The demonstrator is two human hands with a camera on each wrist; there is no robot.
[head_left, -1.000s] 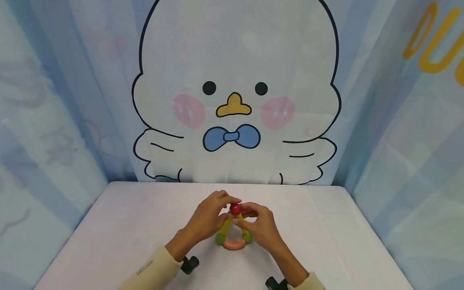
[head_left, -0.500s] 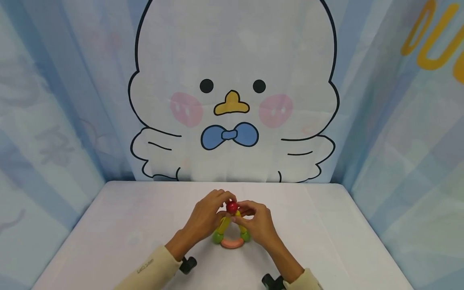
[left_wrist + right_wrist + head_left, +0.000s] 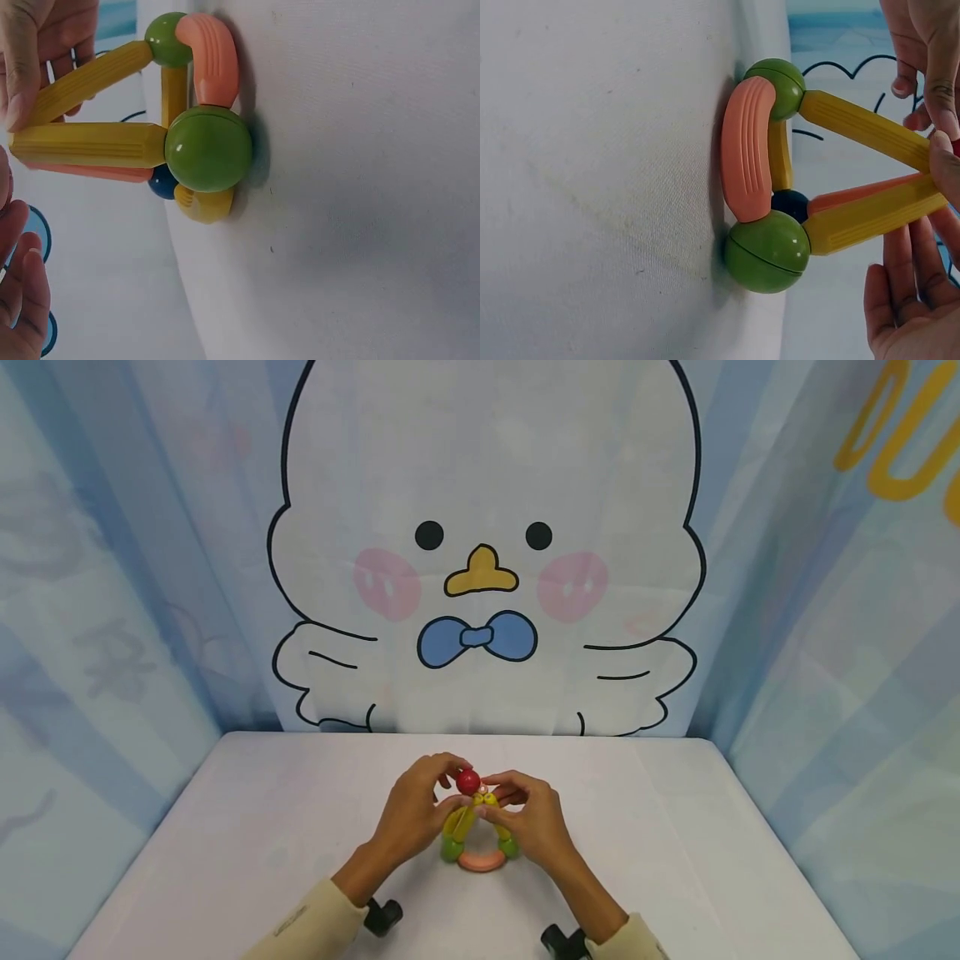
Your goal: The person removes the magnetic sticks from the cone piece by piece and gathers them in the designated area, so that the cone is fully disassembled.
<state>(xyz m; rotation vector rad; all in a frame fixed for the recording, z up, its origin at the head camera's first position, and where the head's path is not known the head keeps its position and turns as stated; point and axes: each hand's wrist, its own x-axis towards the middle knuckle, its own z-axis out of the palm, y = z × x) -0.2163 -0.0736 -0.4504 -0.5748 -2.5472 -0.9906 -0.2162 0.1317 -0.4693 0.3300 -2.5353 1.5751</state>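
Note:
My left hand [image 3: 412, 806] pinches a glossy red ball [image 3: 468, 781], which sits beside the peak of a small frame of magnetic sticks and balls. With thumb and fingers, my right hand [image 3: 534, 818] holds the upper ends of two yellow sticks [image 3: 97, 144] where they meet at that peak. The frame stands on the table: green balls [image 3: 767, 252] at the front corners, a curved salmon stick [image 3: 746, 150] between them. Behind are a dark blue ball [image 3: 163, 182], a straight salmon stick [image 3: 862, 193] rising from it, and yellow curved pieces [image 3: 204, 204] low down.
The white table [image 3: 225, 860] lies under the frame. A curtain with a cartoon bird [image 3: 480, 685] hangs right behind its far edge. Black wrist cameras [image 3: 384, 917] sit below both hands, by the beige sleeves.
The red ball has moved left and slightly up with my left hand, off the frame's peak, baring the stick ends there. My right hand stays at the peak.

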